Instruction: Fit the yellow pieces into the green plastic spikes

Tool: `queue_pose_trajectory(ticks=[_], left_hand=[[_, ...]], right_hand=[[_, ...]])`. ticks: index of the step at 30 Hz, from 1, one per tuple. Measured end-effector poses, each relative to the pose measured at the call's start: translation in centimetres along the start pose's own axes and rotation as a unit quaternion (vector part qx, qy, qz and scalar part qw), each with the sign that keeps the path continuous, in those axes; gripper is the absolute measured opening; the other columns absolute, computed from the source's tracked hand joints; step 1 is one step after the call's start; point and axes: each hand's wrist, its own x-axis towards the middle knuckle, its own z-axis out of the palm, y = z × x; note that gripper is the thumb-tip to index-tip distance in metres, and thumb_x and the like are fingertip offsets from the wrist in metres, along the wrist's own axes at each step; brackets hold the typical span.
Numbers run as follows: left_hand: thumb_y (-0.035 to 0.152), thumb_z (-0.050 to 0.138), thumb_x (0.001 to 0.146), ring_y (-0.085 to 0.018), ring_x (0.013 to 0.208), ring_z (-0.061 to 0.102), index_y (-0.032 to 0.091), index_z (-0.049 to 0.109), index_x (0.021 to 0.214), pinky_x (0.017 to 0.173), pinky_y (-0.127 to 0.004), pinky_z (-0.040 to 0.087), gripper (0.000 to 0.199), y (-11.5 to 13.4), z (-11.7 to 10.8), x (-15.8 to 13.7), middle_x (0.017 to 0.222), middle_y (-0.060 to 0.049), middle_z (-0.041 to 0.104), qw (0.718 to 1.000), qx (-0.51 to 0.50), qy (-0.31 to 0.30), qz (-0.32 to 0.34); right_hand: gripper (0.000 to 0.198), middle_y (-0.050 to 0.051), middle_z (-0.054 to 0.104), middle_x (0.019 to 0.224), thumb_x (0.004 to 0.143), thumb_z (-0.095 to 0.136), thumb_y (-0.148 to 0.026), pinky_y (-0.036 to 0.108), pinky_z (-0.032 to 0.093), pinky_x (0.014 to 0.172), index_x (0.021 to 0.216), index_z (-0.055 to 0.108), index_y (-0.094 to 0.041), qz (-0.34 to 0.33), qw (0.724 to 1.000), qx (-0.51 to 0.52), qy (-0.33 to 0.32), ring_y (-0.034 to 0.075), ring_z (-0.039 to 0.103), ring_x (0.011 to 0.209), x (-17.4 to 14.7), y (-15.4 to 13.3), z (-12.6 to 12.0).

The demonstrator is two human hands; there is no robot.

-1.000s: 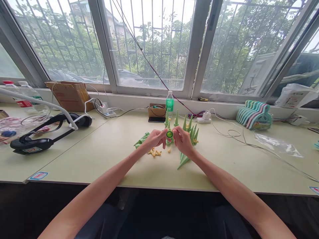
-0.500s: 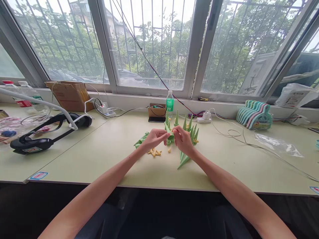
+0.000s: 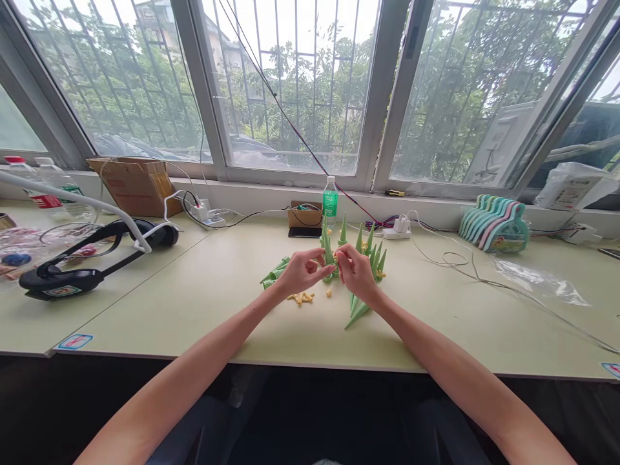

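Note:
My left hand (image 3: 303,271) has its thumb and fingers apart, beside an upright green cone (image 3: 328,248). The base of this cone is partly covered by my fingers. Facing it, my right hand (image 3: 354,270) is closed in a pinch; a small yellow piece (image 3: 335,257) shows at the fingertips, its shape mostly hidden. More green cones (image 3: 376,259) stand behind and right of my hands, some with yellow bits at their bases. Other cones lie on the table below my right hand (image 3: 357,314). Green rolled pieces (image 3: 275,271) lie left of my left hand.
A pile of yellow pieces (image 3: 301,298) and a single one (image 3: 329,292) lie before my hands. Behind stand a green-labelled bottle (image 3: 330,199) and a small brown box (image 3: 305,212). A black headset (image 3: 68,281) lies left; hangers (image 3: 496,223) and cables (image 3: 455,261) are right.
My left thumb and fingers have spread and let go of the tilted green cone. An upright cone now shows between my hands. The right hand's pinch has hardly moved.

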Motion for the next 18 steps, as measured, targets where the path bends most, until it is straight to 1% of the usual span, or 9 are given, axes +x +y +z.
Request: queue_pose_trajectory(ticks=[5,8,11,14,18], left_hand=[[0.050,0.066,0.079,-0.003,0.045,0.036,0.013,0.063,0.106,0.043,-0.018,0.035,0.046,-0.3,0.2,0.1,0.077,-0.001,0.056,1.000,0.014,0.020,0.001],[0.049,0.066,0.080,-0.003,0.046,0.035,0.013,0.064,0.108,0.044,-0.018,0.035,0.045,-0.6,0.3,0.1,0.079,-0.002,0.056,0.999,0.022,0.025,0.007],[0.048,0.065,0.081,-0.002,0.046,0.034,0.015,0.065,0.109,0.044,-0.018,0.034,0.044,-1.0,0.4,0.1,0.082,-0.002,0.058,0.998,0.043,0.039,0.031],[0.047,0.064,0.083,-0.003,0.047,0.038,0.016,0.066,0.111,0.046,-0.018,0.036,0.042,-1.6,0.4,0.2,0.085,-0.003,0.059,0.995,0.064,0.049,0.061],[0.044,0.063,0.085,-0.005,0.050,0.043,0.018,0.067,0.112,0.049,-0.019,0.040,0.038,-1.9,0.4,0.2,0.081,-0.002,0.057,0.990,0.098,0.049,0.093]], right_hand=[[0.033,-0.005,0.045,0.060,0.096,0.040,-0.052,0.021,0.035,0.045,0.087,0.048,-0.022,0.011,1.000,0.029,0.006,0.010,0.042,0.046,0.0,-0.2,0.1],[0.031,-0.005,0.046,0.060,0.096,0.041,-0.050,0.021,0.036,0.046,0.087,0.048,-0.021,0.013,0.999,0.042,0.010,0.009,0.042,0.046,0.0,-0.2,0.2],[0.032,-0.005,0.045,0.058,0.096,0.041,-0.051,0.021,0.036,0.046,0.086,0.048,-0.021,0.020,0.999,0.047,0.014,0.009,0.041,0.045,0.0,-0.3,0.2],[0.035,-0.006,0.043,0.056,0.095,0.040,-0.054,0.022,0.036,0.045,0.084,0.048,-0.021,0.033,0.998,0.049,0.019,0.009,0.041,0.043,0.1,-0.4,0.2],[0.037,-0.006,0.044,0.052,0.094,0.041,-0.055,0.022,0.035,0.043,0.082,0.047,-0.021,0.044,0.998,0.048,0.024,0.009,0.040,0.041,0.1,-0.7,0.2]])
